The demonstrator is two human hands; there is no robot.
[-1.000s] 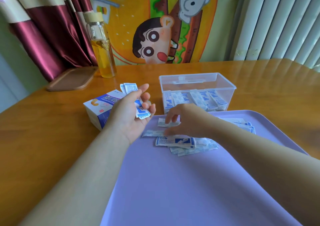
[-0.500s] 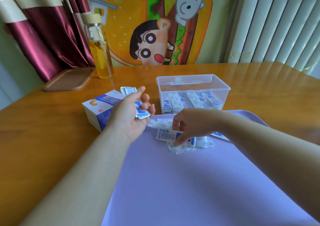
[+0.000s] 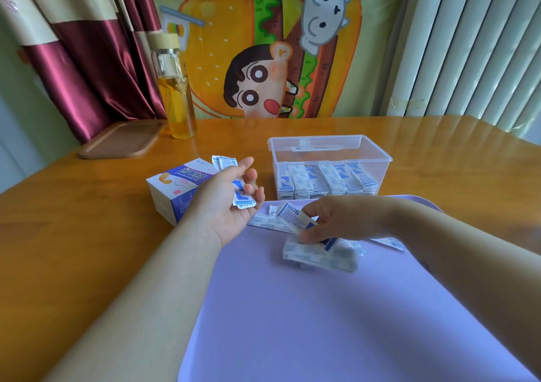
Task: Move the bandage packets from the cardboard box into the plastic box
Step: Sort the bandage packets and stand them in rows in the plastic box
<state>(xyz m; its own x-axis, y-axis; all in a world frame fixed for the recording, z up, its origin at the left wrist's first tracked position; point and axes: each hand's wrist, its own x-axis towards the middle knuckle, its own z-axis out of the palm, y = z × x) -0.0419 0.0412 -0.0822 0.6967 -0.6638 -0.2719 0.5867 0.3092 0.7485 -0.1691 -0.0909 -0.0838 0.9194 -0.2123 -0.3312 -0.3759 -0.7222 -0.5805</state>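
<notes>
Near mat [image 3: 322,323] centre, right hand [image 3: 336,220] pinches 1 packet [image 3: 289,213], left hand [image 3: 225,206] loosely cups a stack [image 3: 241,197] w/ fingers half-curled; stack could slip.

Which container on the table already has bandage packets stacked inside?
The clear plastic box; packets stand in rows inside, unlike the cardboard box left of it.

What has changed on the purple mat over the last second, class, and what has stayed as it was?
The right hand, which lay flat on the loose packets, has pinched one packet and lifted it toward the left hand. The left hand's grip on its small stack is unchanged; the cardboard box, plastic box and bottle stayed put.
</notes>
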